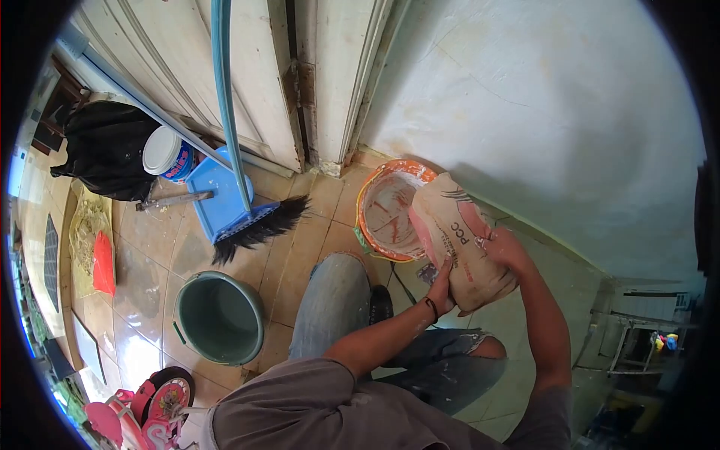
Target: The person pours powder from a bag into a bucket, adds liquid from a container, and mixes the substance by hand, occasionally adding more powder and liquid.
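Note:
Both hands grip a brown paper cement bag (466, 251) printed "PCC". It is tilted, its far end overlapping the right rim of an orange bucket (364, 196) smeared with white inside. My left hand (441, 289), with a dark bracelet at the wrist, presses against the bag's near left side. On the bag's right side, the fingers of my right hand (502, 247) pinch the paper. The bag's opening cannot be made out, and no powder is seen falling. A small dark item (427, 274) lies beside the bucket, partly hidden by the bag.
A grey-green bucket (259, 322) stands left of my knee. A broom (259, 229) and blue dustpan (206, 184) lean by the door (247, 75), near a white paint tub (162, 150) and a black cloth (105, 142). A pink child's bike (150, 412) stands lower left; a wall (525, 90) rises beyond the bag.

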{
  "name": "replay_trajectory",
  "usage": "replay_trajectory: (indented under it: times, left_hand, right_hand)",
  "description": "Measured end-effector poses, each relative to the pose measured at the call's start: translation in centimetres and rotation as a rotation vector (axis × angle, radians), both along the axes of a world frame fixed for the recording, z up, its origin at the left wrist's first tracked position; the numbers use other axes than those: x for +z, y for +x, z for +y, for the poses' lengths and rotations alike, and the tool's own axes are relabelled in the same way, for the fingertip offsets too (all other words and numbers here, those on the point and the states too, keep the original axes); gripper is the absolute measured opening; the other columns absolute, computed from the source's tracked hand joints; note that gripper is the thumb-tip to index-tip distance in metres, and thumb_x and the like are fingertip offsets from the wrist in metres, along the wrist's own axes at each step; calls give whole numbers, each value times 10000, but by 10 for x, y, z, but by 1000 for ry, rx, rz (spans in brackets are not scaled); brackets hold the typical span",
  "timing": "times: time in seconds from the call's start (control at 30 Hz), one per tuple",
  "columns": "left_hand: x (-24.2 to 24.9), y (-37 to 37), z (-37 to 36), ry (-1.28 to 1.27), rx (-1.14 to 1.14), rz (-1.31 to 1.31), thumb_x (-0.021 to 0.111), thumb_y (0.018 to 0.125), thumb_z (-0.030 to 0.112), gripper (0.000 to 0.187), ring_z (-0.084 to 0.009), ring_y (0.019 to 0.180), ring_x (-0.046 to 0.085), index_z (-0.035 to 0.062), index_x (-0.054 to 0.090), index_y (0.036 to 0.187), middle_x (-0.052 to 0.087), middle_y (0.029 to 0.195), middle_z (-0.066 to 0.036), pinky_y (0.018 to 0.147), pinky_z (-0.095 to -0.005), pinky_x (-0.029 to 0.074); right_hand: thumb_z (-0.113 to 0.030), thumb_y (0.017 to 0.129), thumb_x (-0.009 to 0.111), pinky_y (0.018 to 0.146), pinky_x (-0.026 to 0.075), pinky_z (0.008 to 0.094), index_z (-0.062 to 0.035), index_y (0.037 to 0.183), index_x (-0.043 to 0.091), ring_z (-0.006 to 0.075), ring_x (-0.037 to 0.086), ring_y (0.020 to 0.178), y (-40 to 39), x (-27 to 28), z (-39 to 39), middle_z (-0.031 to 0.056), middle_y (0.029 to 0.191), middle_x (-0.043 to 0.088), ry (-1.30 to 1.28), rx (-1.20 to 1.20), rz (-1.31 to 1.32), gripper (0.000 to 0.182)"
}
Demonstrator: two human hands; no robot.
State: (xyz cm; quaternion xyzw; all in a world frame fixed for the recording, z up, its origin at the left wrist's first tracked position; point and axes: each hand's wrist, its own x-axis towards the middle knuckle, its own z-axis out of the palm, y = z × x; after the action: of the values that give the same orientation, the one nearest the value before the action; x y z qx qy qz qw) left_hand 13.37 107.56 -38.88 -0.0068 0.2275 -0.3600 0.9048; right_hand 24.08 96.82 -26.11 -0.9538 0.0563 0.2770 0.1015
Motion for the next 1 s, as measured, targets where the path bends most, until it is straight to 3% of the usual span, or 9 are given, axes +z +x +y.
replay_trajectory:
  times: [0.13,0.27,0.33,0.43,1.0]
  left_hand:
    - [5,4,2,-11,33,1,446,878,614,690,-288,1241,443,135,375,1370,456,1361,-107,1050,-459,326]
    - [2,8,-1,-69,44,62,453,873,615,695,-295,1239,445,136,377,1372,453,1368,-102,1052,-473,321]
    - [5,10,-1,-103,52,75,454,871,618,700,-299,1236,449,137,376,1373,454,1369,-100,1051,-478,323]
    - [18,15,5,-129,60,129,442,881,608,683,-288,1235,454,134,386,1370,464,1362,-98,1041,-467,339]
    - [19,23,6,-221,168,82,391,904,599,651,-270,1218,476,135,399,1360,479,1348,-86,1019,-436,376]
  right_hand:
    - [-336,784,650,783,475,442,36,945,640,421,605,895,14,9,18,292,932,611,-97,11,80,405]
    - [-357,747,677,687,465,448,70,878,622,425,611,776,29,-10,11,314,823,588,-91,87,35,450]
    - [-341,751,670,801,479,439,60,952,640,411,608,913,37,2,23,292,960,611,-153,105,80,449]
    - [-334,742,667,797,486,433,69,949,641,406,614,910,50,5,34,292,970,613,-206,147,124,454]
    - [-345,717,681,722,487,435,88,882,625,412,630,839,70,1,58,308,890,608,-252,273,86,467]
